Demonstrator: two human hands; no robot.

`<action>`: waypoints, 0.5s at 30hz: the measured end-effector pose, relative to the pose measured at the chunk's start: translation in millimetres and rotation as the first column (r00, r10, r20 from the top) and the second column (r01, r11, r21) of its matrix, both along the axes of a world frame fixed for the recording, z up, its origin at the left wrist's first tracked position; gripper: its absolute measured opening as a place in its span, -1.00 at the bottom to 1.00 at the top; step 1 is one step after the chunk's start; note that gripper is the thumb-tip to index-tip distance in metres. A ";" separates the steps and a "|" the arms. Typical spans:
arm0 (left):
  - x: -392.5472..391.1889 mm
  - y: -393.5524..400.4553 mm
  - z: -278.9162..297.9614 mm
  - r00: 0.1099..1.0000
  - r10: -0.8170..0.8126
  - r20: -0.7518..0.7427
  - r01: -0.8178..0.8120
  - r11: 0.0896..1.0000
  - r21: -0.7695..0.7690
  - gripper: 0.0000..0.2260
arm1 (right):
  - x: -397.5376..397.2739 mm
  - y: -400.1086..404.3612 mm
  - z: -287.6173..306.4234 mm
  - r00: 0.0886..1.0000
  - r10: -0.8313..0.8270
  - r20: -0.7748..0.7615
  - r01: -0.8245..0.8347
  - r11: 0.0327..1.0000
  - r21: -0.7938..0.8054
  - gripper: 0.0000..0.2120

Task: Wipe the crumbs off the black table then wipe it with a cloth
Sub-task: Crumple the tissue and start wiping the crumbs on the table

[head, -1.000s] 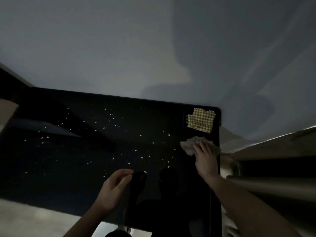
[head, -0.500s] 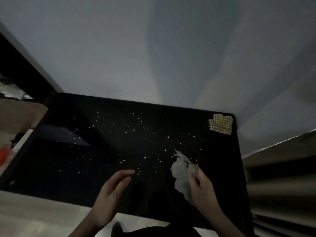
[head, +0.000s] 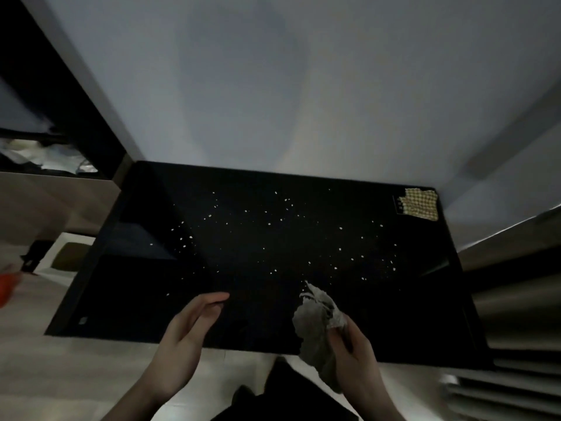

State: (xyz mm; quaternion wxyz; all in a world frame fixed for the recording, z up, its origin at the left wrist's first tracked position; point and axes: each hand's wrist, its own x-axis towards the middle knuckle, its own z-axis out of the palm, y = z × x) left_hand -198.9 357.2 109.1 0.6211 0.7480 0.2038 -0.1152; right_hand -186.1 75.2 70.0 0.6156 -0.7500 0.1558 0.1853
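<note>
A black table (head: 425, 314) stands against a pale wall, with several small white crumbs (head: 270, 223) scattered over its middle and right side. My right hand (head: 355, 354) grips a crumpled pale tissue (head: 318, 323) over the table's front edge. My left hand (head: 188, 329) hovers at the front edge, fingers together and slightly cupped, holding nothing. A yellow checked cloth (head: 420, 203) lies at the far right corner of the table.
Dark shelving with light bundles (head: 45, 159) stands to the left. An orange object (head: 7, 287) and a white box (head: 68, 253) sit on the floor at left. Slatted furniture (head: 516, 387) flanks the right side.
My right hand lifted the tissue from beside the checked cloth and brought it back to the front edge. The view has shifted left, and my left hand stayed near the front edge.
</note>
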 end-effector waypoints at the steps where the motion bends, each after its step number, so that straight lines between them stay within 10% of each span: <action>1: 0.2 4.8 0.0 1.000 0.006 0.000 -0.006 1.000 0.001 -0.75 | 1.8 5.5 0.3 1.000 -0.006 -0.014 0.007 1.000 0.022 -0.73; 15: -21.7 112.4 -12.2 0.975 0.219 -0.041 -0.213 0.970 0.115 -0.73 | 75.3 128.6 22.3 0.961 0.273 0.040 -0.274 0.961 0.033 -0.70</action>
